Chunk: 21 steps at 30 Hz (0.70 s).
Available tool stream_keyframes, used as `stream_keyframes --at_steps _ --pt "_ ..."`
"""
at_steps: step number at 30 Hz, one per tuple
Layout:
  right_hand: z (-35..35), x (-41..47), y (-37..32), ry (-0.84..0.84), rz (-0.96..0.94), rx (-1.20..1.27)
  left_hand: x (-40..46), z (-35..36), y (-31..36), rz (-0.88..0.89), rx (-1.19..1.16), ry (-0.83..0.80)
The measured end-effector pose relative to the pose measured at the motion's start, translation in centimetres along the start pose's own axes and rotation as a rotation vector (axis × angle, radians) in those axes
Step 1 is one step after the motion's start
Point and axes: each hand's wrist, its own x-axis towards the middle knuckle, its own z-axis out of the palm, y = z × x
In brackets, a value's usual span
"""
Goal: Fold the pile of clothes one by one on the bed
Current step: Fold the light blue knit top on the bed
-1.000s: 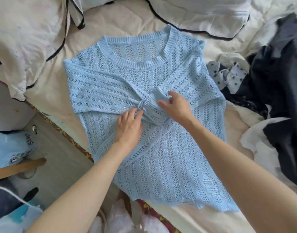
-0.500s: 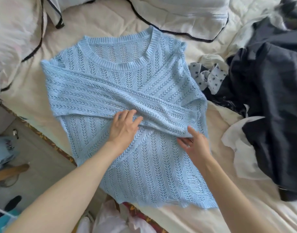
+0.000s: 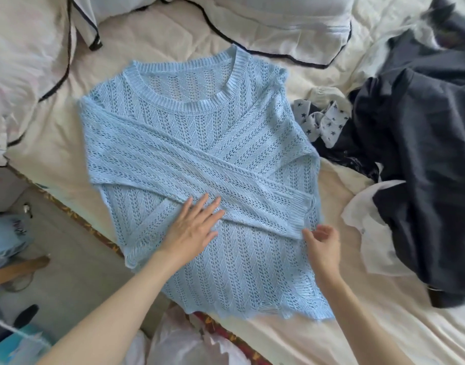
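Observation:
A light blue open-knit sweater [image 3: 199, 154] lies flat on the cream bed sheet [image 3: 49, 143], neck away from me, with both sleeves folded across its chest. My left hand [image 3: 194, 227] presses flat on the crossed sleeves near the middle, fingers straight. My right hand [image 3: 322, 243] hovers at the cuff of the upper sleeve by the sweater's right edge, fingers loosely curled and holding nothing. A pile of clothes [image 3: 423, 167], mostly dark navy fabric, is heaped on the right side of the bed.
A star-print white cloth [image 3: 323, 122] and a white garment [image 3: 370, 233] lie at the pile's edge. Pillows with black piping [image 3: 278, 25] sit at the far end. The bed's patterned edge [image 3: 76, 219] runs down the left, with floor, bags and a wooden piece beyond it.
My right hand drew the left sleeve across the chest to the right edge and has let go of the cuff. My left hand stayed pressed on the sweater's middle.

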Motion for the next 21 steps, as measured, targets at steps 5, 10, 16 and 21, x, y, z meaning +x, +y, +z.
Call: stream_keyframes --at_steps 5,10,16,21 --pt "2.5 -0.6 -3.4 0.106 -0.400 -0.300 -1.5 -1.4 -2.3 -0.049 -0.165 0.280" --pt "9.4 -2.2 -9.9 -0.177 -0.725 -0.430 -3.3 -3.7 -8.6 -0.426 -0.340 0.725" --pt "17.5 -4.4 -18.8 -0.445 -0.895 -0.483 -5.2 -4.4 -16.7 -0.812 -0.889 0.805" --pt "25.8 -7.5 -25.3 -0.585 -1.055 -0.595 -4.3 -4.4 -18.4 -0.790 -1.114 0.613"
